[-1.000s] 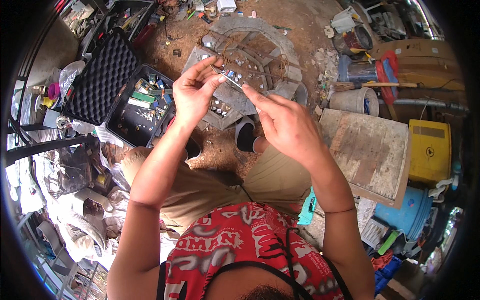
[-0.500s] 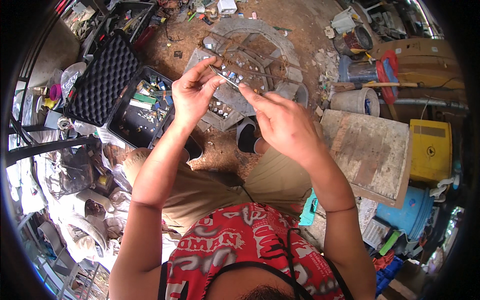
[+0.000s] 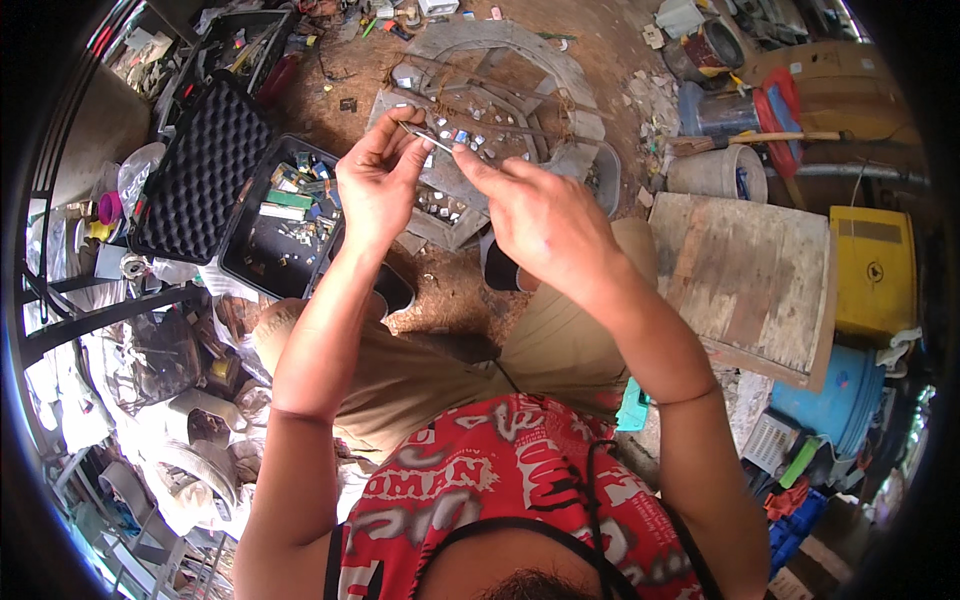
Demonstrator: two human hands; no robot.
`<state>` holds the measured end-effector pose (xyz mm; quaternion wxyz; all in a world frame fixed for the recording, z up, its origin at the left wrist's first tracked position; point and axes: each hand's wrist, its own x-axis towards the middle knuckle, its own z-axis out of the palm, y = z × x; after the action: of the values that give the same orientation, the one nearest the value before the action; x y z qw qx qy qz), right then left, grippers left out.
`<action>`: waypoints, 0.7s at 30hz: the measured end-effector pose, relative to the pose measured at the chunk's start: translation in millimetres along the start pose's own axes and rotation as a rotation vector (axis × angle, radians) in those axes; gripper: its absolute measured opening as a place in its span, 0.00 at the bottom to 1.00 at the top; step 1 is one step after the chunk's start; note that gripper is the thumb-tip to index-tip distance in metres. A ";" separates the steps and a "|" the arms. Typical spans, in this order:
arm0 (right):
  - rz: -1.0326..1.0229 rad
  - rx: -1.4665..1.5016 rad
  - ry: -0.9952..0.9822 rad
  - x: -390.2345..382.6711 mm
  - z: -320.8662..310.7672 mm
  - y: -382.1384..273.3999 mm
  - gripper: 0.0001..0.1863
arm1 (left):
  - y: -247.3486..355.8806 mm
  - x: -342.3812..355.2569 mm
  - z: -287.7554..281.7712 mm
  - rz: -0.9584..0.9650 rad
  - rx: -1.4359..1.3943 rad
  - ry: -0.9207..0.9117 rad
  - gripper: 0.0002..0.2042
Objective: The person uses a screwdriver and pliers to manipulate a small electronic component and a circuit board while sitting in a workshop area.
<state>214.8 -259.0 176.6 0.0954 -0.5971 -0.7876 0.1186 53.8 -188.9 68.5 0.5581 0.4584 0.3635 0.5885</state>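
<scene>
Raised over the ground in front of me, my left hand [image 3: 378,182] is closed in a pinch, thumb against fingers. Whatever small piece it may hold is too small to name. My right hand [image 3: 545,215] is closed on a slim metal tool [image 3: 437,142], with the index finger stretched along it. The tool's thin silvery shaft points left and reaches the fingertips of my left hand. Its handle is hidden inside my right hand, so its exact kind does not show. Beneath both hands lies a grey many-sided frame [image 3: 575,85] with small chips and scraps scattered within it.
To the left, an open black case [image 3: 245,262] with a foam-lined lid [image 3: 195,180] holds small electronic parts. A wooden board [image 3: 745,285] lies right, near a yellow box [image 3: 872,270], a blue tub [image 3: 825,405] and a whitish bucket [image 3: 715,175]. Clutter lines the left side.
Both hands have shifted slightly left, still together, with the tool still between them. My view has moved a little; both grips look the same.
</scene>
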 end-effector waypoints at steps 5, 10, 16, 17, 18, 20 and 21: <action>-0.116 0.090 -0.086 20.5 -28.0 22.2 0.23 | 0.1 3.1 -2.8 -0.042 0.106 -0.118 0.17; -0.094 0.058 -0.015 14.2 -19.2 15.2 0.24 | 0.8 3.4 0.4 -0.036 0.002 -0.060 0.17; 0.047 0.014 0.066 -6.3 20.6 -11.2 0.26 | -13.5 -1.5 1.7 0.005 0.107 -0.006 0.18; 0.053 0.033 0.054 -4.9 18.6 -9.0 0.26 | -14.8 -0.5 0.8 0.009 0.091 -0.019 0.18; 0.059 0.052 0.043 -2.9 15.7 -6.1 0.26 | -15.5 -0.1 -0.1 0.011 0.074 -0.033 0.17; 0.020 0.022 -0.037 3.7 3.1 3.7 0.25 | -14.2 -2.1 -1.3 -0.020 0.087 -0.066 0.17; -0.001 0.006 -0.077 8.5 -5.8 7.6 0.25 | -12.2 -2.9 -0.4 -0.034 0.094 -0.082 0.17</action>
<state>221.2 -248.4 179.9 0.0669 -0.5914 -0.7906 0.1436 57.2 -190.3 56.5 0.5602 0.5015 0.3751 0.5421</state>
